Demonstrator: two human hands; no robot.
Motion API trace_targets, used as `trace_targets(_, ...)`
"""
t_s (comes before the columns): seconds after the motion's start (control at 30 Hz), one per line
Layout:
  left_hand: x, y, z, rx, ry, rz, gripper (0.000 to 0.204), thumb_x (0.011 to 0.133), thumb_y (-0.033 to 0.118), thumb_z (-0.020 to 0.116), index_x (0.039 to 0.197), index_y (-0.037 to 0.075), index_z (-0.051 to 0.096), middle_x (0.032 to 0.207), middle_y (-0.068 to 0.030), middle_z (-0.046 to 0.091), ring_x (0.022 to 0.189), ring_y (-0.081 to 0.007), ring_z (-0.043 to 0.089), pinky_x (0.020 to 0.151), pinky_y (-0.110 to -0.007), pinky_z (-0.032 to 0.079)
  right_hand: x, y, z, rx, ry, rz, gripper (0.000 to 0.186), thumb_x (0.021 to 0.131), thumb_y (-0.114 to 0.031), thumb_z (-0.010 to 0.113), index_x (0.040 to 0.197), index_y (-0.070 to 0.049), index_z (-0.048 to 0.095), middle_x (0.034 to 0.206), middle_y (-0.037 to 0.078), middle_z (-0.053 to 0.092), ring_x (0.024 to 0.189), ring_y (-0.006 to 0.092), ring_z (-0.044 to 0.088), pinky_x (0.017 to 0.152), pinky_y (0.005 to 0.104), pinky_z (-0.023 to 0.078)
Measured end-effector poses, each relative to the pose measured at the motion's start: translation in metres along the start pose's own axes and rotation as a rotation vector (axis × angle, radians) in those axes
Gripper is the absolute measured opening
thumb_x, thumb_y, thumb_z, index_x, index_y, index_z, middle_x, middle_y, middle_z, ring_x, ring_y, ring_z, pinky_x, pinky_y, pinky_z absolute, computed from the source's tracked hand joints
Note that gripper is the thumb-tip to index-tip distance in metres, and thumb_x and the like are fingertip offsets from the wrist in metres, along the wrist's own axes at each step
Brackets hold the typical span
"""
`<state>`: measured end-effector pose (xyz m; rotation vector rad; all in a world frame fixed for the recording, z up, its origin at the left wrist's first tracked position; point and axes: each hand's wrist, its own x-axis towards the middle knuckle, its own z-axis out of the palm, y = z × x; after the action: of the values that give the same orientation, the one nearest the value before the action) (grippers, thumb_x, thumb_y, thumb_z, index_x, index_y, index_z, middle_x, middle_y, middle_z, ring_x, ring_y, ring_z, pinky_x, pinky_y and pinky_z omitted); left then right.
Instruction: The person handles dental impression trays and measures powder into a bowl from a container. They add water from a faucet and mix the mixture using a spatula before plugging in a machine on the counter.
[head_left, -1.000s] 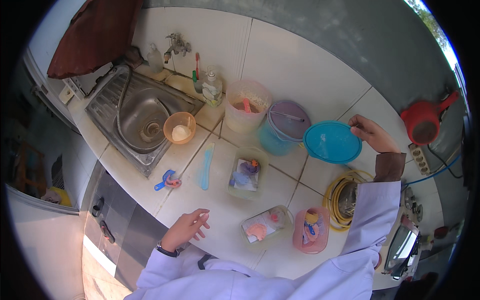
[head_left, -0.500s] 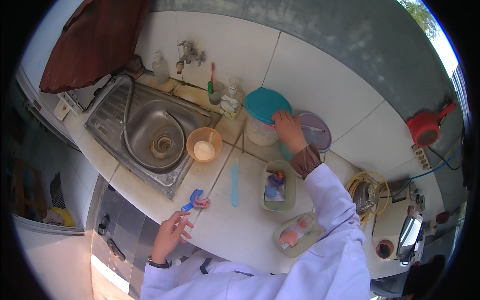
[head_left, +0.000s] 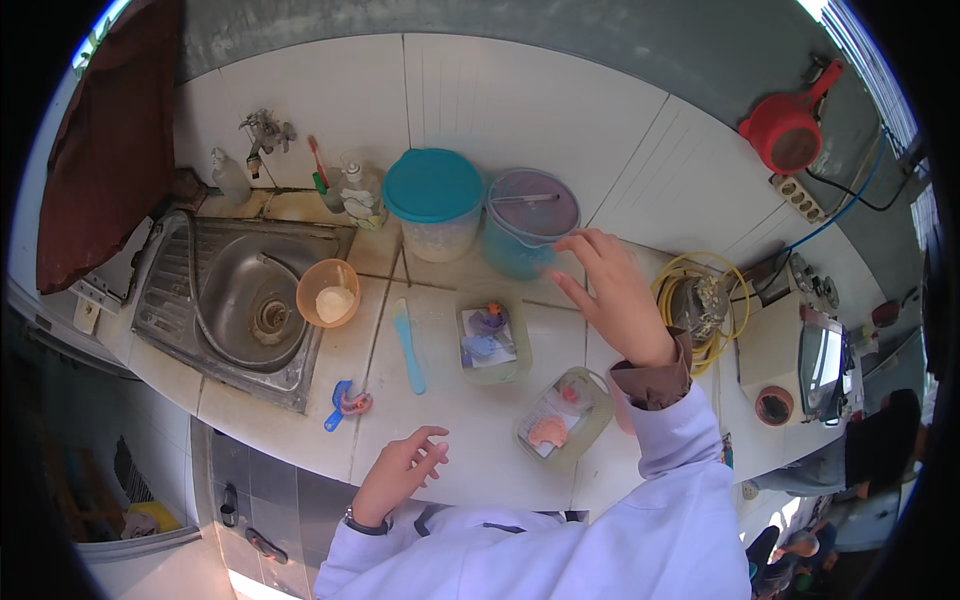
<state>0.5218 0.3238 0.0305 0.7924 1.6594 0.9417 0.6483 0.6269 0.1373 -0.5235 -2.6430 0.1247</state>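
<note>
My right hand, thumb and fingers apart and holding nothing, hovers by the translucent blue tub with a purplish lid and a white stick-like tool on top. Left of that tub stands a clear tub of white powder with a teal lid. My left hand is over the counter's front edge, fingers loosely bent, apart and bare. Nearby lie a blue dental impression tray with pinkish material and a blue spatula. An orange bowl contains white powder and a spoon.
Two pale green plastic containers hold dental pieces on cards. A steel sink with a hose is at left. Soap bottles stand by the wall. To the right are a coiled yellow hose and a beige machine.
The view has swung to the right. My right hand has left the teal lid and moved right, beside the blue tub. My left hand has also shifted right along the counter edge.
</note>
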Motion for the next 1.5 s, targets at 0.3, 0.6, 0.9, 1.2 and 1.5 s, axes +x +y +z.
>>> trace_targets(0.3, 0.068, 0.006, 0.113, 0.250, -0.087, -0.145, 0.041, 0.098, 0.020, 0.045, 0.132, -0.003, 0.041, 0.076, -0.0137, 0.068, 0.066, -0.0222, 0.070, 0.055, -0.032, 0.056, -0.299, 0.105, -0.026, 0.348, -0.460, 1.082, 0.052, 0.098, -0.034, 0.048, 0.135, 0.000, 0.036, 0.090, 0.019, 0.067, 0.067, 0.0320, 0.063, 0.065, 0.0403, 0.052)
trace_targets(0.6, 0.074, -0.008, 0.152, -0.269, 0.103, -0.200, 0.042, 0.096, 0.007, 0.032, 0.138, -0.001, 0.031, 0.101, -0.0235, 0.064, 0.074, -0.0343, 0.071, 0.063, -0.037, 0.062, -0.266, 0.154, 0.070, 1.314, -0.110, 1.090, 0.039, 0.099, -0.015, 0.035, 0.135, 0.001, 0.034, 0.088, 0.019, 0.066, 0.072, 0.0238, 0.069, 0.063, 0.0338, 0.058)
trace_targets(0.9, 0.098, 0.009, 0.193, -0.428, 0.201, -0.159, 0.038, 0.097, 0.011, 0.034, 0.134, 0.004, 0.031, 0.107, -0.0228, 0.063, 0.086, -0.0318, 0.070, 0.073, -0.034, 0.060, -0.159, 0.226, 0.130, 1.518, -0.160, 0.966, 0.043, 0.102, -0.034, 0.039, 0.127, 0.000, 0.039, 0.089, 0.020, 0.065, 0.072, 0.0254, 0.068, 0.065, 0.0350, 0.060)
trace_targets(1.2, 0.168, 0.029, 0.197, -0.578, 0.194, -0.098, 0.035, 0.098, 0.012, 0.039, 0.129, -0.003, 0.037, 0.108, -0.0260, 0.064, 0.095, -0.0315, 0.068, 0.079, -0.031, 0.058, -0.165, 0.247, 0.102, 1.260, -0.108, 0.704, 0.042, 0.099, -0.037, 0.049, 0.118, 0.000, 0.051, 0.086, 0.012, 0.067, 0.071, 0.0171, 0.063, 0.060, 0.0294, 0.053)
trace_targets(1.5, 0.217, 0.035, 0.195, -0.814, 0.268, 0.018, 0.042, 0.100, 0.022, 0.041, 0.127, -0.011, 0.036, 0.118, -0.0311, 0.057, 0.108, -0.0321, 0.063, 0.084, -0.030, 0.056, -0.272, 0.316, -0.099, 0.632, 0.130, 0.923, 0.029, 0.096, -0.026, 0.054, 0.098, 0.001, 0.063, 0.071, 0.009, 0.067, 0.066, 0.0155, 0.064, 0.061, 0.0299, 0.049)
